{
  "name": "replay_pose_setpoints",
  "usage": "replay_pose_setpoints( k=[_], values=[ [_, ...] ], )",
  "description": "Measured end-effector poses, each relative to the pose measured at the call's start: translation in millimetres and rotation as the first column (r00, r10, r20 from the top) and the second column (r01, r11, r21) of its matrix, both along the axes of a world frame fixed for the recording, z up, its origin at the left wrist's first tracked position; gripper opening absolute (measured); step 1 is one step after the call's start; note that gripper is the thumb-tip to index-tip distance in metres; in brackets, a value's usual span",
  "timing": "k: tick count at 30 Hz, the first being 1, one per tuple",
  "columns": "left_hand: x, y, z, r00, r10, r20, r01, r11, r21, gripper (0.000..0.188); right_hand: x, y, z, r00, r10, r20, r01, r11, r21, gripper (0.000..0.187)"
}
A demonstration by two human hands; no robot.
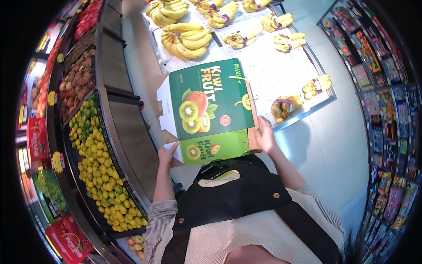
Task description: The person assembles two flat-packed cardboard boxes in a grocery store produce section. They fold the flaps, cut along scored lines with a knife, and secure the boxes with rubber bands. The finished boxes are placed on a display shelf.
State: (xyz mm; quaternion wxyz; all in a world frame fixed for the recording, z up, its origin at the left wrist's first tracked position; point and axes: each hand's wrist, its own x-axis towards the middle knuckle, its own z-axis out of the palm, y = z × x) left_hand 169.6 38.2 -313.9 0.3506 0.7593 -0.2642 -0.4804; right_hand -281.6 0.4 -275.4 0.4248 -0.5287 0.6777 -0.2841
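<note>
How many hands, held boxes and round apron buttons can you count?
Hands (left hand and right hand): 2
Green fruit box, held: 1
Round buttons on the black apron: 2
Total: 5

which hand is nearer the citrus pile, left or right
Left. The left hand holds the box at its near left corner, to the right of the citrus pile; the right hand holds the box's right side, farther from the pile.
</note>
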Motion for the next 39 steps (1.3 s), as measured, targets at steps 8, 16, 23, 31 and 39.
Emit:
replay_pose_setpoints(
  k=[8, 16, 23, 31, 39],
  values=[
    [-33.5, 6.1, -9.4, 0.977, 0.017, 0.214, -0.015, 1.000, -0.011, 0.042, 83.0, -84.2, 45.9, 0.889, 0.092, -0.448, -0.335, 0.799, -0.500, 0.064],
    [-47.0, -2.2, -41.8, 0.904, -0.027, 0.427, -0.036, 0.990, 0.137, 0.077, 105.8, -90.9, -70.4, 0.532, 0.183, -0.827, -0.534, 0.830, -0.160, 0.064],
    [63.5, 61.8, 64.4, 0.783, 0.554, 0.283, -0.468, 0.824, -0.318, 0.052, 107.7, -91.3, -45.8, 0.398, 0.304, -0.866, -0.490, 0.868, 0.079, 0.064],
    [419.9, 340.6, 357.2, -0.437, 0.664, 0.607, -0.071, 0.647, -0.759, 0.041, 71.5, -117.7, 8.1, 0.389, -0.359, -0.849, -0.688, 0.500, -0.526, 0.062],
    [578.3, 471.7, 600.9, -0.641, -0.159, 0.751, -0.607, 0.705, -0.369, 0.087, 185.8, -71.6, 97.4, 0.678, -0.414, -0.607, -0.562, 0.240, -0.791, 0.052]
  ],
)
